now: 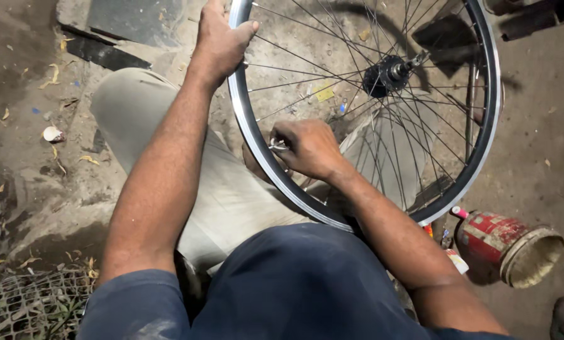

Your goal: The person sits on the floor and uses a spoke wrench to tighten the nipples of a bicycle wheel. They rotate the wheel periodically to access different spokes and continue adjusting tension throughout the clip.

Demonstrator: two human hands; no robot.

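A bicycle wheel with a silver and black rim (483, 151), thin spokes and a dark hub (385, 74) stands upright across my lap. My left hand (219, 41) grips the rim at its top left. Inside the wheel, my right hand (307, 148) is closed on a small metal spoke tool (277, 146), held against the inner side of the rim at the lower left. My legs in light trousers show behind the spokes.
A red tin can (505, 245) lies on its side at the lower right, with small items beside it. Dirt ground with leaves and litter spreads to the left. Wire mesh (30, 305) sits at the bottom left, and dark slabs (115, 38) lie at the top.
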